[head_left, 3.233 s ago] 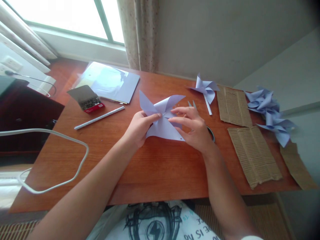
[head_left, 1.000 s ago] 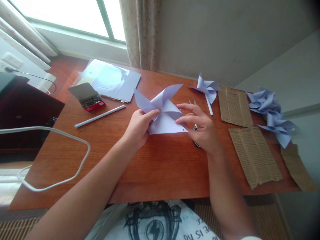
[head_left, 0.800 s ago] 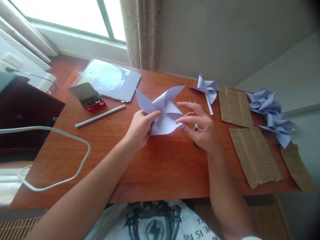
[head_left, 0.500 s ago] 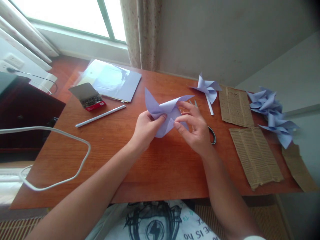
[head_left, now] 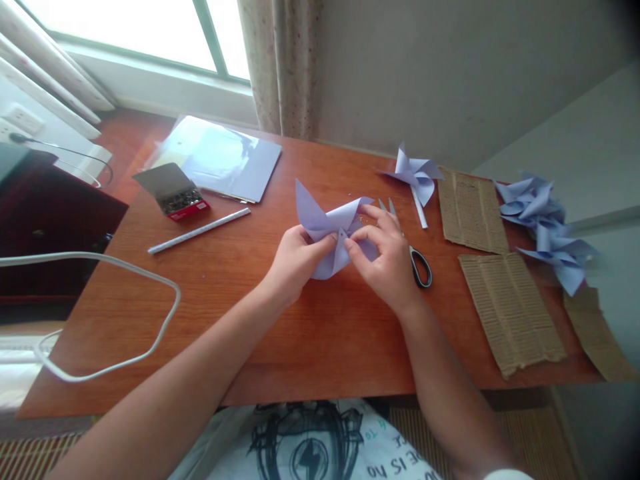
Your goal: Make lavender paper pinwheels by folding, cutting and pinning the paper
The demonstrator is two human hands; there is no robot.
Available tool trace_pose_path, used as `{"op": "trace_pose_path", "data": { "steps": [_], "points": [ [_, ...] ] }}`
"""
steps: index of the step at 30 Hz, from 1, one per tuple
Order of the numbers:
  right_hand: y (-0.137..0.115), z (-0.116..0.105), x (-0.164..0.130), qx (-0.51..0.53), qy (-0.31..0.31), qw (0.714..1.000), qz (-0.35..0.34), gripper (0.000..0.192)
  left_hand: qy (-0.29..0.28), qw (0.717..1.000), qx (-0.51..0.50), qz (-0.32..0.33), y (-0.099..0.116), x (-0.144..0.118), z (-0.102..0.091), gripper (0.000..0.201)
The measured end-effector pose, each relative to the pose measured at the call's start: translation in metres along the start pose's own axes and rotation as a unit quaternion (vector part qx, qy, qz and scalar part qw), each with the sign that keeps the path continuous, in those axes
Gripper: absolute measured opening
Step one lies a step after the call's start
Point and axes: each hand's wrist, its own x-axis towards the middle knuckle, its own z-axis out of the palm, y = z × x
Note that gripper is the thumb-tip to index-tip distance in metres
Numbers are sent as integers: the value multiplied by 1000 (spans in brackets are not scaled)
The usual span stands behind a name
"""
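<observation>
**One camera on my head**

The camera sits on my head and looks forward and down at the surface right in front of me. It is close, so my arms reach in from the bottom. The window is up at the far left.

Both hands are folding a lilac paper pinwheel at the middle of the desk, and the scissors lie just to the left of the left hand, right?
Not quite. The head view shows the scissors lying by the right hand, not left of the left hand. Both hands do pinch the lilac paper pinwheel at the middle of the desk.
</observation>
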Motion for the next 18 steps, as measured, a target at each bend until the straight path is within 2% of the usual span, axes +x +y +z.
{"op": "trace_pose_path", "data": {
  "steps": [18],
  "points": [
    [1, -2, 1, -12, -1, 1000, -2, 13, -32, 999, -19, -4, 4, 0, 0, 28]
  ]
}}
